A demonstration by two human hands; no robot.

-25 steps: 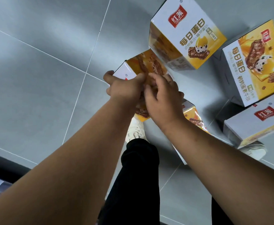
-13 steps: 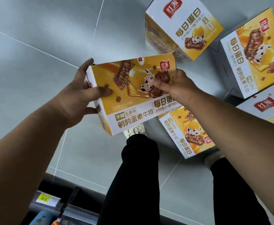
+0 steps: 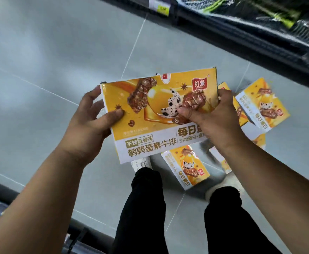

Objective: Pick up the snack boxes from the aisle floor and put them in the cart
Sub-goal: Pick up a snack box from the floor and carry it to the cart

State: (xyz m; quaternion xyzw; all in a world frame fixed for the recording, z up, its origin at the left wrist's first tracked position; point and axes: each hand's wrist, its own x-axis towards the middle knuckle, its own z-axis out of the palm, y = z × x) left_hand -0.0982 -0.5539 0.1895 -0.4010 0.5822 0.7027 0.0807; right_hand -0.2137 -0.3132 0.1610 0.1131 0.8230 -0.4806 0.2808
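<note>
Grey tiled aisle floor [image 3: 58, 57], shelf [image 3: 260, 39] alongside

Grey tiled floor [image 3: 49, 52], pale grout lines; dark shelf base [image 3: 260, 44] top right w/ price tag [image 3: 159, 8].

1. Left hand [image 3: 87, 123]: clamped on the left edge of the flat yellow-and-white cardboard snack box [image 3: 150, 125], thumb pressed across its printed face, fingers curled behind.
2. Right hand [image 3: 214, 114]: gripping the right side of that box, thumb on the face, fingers wrapped over the far edge.
3. Both bare forearms: reaching forward and inward from the lower corners.
4. Legs in black trousers [image 3: 146, 208]: standing below.
</note>
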